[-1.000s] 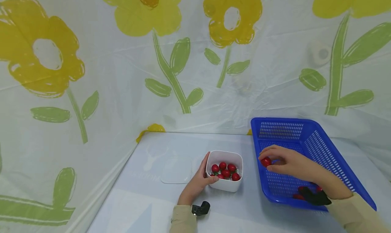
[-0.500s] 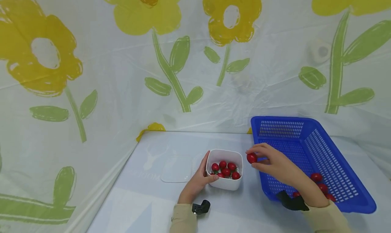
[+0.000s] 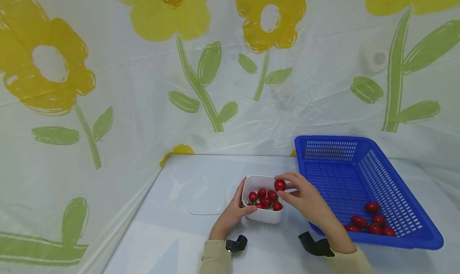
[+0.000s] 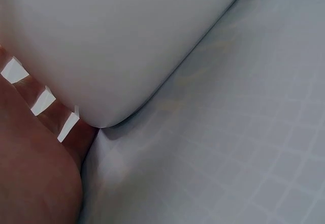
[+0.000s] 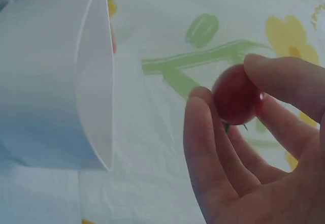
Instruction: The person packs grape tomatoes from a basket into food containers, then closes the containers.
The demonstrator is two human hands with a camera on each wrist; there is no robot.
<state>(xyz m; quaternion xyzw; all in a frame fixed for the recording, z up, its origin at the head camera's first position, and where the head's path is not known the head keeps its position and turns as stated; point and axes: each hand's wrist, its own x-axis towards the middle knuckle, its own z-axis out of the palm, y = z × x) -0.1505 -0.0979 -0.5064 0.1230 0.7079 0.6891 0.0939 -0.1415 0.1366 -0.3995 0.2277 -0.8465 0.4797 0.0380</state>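
Tomato (image 3: 280,185) pinched in fingers of right hand (image 3: 304,198), carried left from over blue basket (image 3: 334,182) at lower right of frame to right rim of white container (image 3: 265,217) at lower centre, gripped by left hand (image 3: 232,214); apparently well along, but not yet inside.

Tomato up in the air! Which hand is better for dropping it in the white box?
Probably the right hand: it pinches the tomato near the open top of the white box. The left hand is busy holding the box.
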